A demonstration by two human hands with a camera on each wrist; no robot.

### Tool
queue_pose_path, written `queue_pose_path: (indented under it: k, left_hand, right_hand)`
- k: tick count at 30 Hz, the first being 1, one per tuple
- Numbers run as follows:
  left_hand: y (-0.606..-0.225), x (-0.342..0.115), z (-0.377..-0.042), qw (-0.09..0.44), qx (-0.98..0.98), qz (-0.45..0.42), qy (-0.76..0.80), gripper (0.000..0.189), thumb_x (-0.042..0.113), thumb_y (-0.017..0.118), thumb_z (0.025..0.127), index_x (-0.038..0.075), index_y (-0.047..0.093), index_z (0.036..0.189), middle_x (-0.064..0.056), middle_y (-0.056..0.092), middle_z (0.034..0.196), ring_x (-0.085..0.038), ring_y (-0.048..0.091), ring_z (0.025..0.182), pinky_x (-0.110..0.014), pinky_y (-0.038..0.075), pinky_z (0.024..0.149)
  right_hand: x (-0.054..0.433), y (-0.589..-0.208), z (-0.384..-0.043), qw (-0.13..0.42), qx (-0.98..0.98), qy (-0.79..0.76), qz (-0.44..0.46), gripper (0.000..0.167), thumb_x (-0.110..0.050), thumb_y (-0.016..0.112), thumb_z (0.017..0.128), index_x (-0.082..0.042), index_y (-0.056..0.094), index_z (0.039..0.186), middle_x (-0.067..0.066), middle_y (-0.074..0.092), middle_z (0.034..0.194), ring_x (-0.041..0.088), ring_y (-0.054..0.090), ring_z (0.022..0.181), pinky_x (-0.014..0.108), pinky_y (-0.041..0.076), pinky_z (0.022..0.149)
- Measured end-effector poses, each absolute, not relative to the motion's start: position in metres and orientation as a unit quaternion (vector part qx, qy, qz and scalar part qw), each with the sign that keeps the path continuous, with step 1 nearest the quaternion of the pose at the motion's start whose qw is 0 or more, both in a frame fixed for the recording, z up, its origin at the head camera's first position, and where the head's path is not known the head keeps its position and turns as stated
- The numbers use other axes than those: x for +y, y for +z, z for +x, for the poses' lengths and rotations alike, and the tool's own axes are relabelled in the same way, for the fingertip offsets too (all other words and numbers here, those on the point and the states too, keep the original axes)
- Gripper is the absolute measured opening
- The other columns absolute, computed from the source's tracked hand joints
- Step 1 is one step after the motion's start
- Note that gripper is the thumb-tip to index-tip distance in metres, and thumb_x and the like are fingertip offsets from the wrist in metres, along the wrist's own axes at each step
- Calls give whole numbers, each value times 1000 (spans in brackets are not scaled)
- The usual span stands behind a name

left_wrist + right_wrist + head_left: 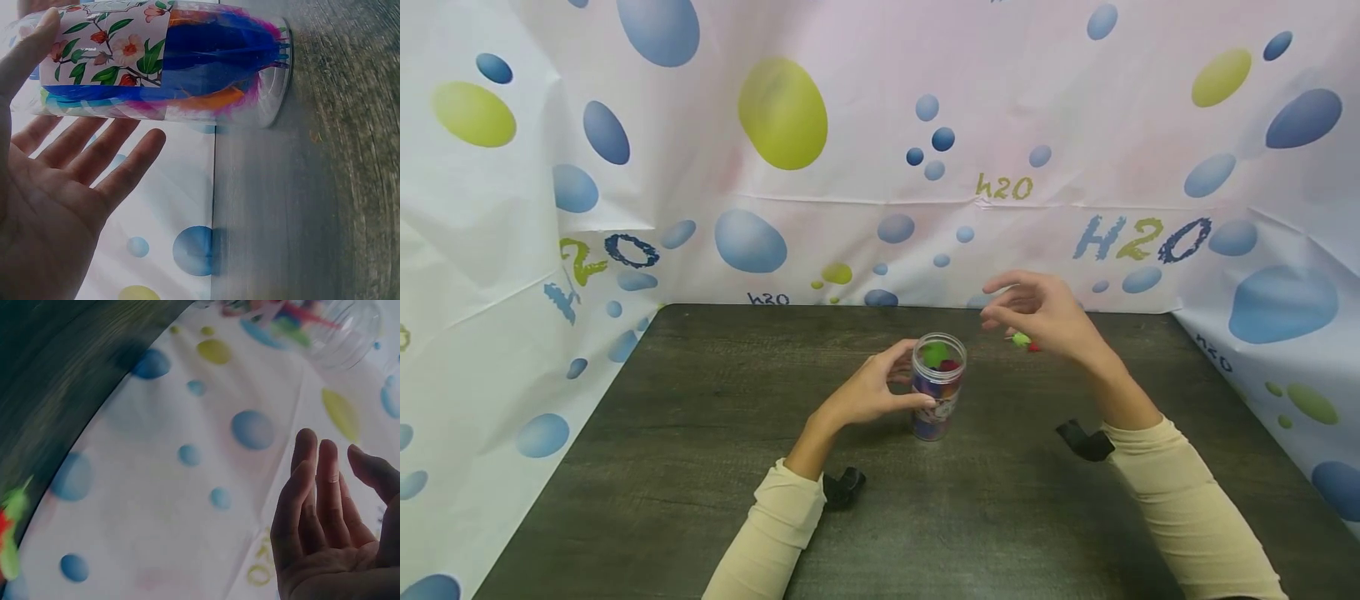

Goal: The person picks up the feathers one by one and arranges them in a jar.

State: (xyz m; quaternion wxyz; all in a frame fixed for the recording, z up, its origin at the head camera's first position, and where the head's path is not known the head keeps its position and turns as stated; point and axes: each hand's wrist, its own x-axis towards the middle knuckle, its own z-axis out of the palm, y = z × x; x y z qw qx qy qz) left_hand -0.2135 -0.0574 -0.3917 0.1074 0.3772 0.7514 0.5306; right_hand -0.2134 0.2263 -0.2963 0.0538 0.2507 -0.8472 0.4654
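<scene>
A clear plastic jar (pixel 929 425) stands upright on the table, its screw-threaded mouth uncovered. Bright feathers (pixel 219 56) in blue, orange and pink fill it, behind a label (pixel 106 50) with printed flowers. My left hand (pixel 874 390) holds the jar from the left, thumb across the front and fingers round the back. To the right of the jar and higher up, my right hand (pixel 1037 312) hovers with loosely bent fingers and nothing in them. Partly hidden behind it lies a small green and red thing (pixel 1021 339) near the table's back edge.
The dark wood-grain table (pixel 715 433) meets a white sheet (pixel 850 100) with printed blue and green drops at the back and sides. Black camera mounts hang at both wrists, the left one (pixel 844 487) low over the table.
</scene>
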Motion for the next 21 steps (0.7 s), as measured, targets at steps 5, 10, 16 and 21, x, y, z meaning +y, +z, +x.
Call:
queue_pose_path:
  k: [5, 10, 16, 21]
  left_hand:
    - [-391, -57, -213, 103, 756, 378, 524, 71, 8, 79, 92, 4, 42, 153, -16, 61, 139, -32, 60, 131, -44, 54, 105]
    - [-392, -57, -213, 102, 755, 379, 525, 71, 9, 79, 93, 3, 41, 153, -17, 61, 140, -33, 59, 132, -43, 54, 106]
    - [-392, -57, -213, 102, 752, 380, 528, 71, 8, 79, 93, 3, 42, 153, -18, 60, 140, -34, 59, 132, -43, 54, 106]
    - [-392, -57, -212, 102, 753, 378, 528, 70, 9, 79, 93, 3, 42, 153, -17, 61, 139, -33, 59, 131, -43, 54, 106]
  right_hand:
    - [245, -306, -218, 101, -873, 418, 228, 21, -2, 71, 97, 3, 68, 118, 22, 77, 97, -4, 71, 79, 19, 58, 67]
    - [264, -312, -221, 124, -893, 389, 190, 24, -6, 73, 98, 4, 68, 119, 24, 76, 100, -6, 69, 78, 16, 55, 63]
    - [287, -322, -230, 126, -900, 392, 145, 26, -8, 72, 98, 7, 68, 119, 30, 73, 104, -11, 66, 74, 18, 54, 56]
    - [301, -330, -236, 110, -898, 411, 115, 29, -8, 70, 99, 12, 65, 120, 35, 71, 108, -9, 66, 72, 20, 58, 58]
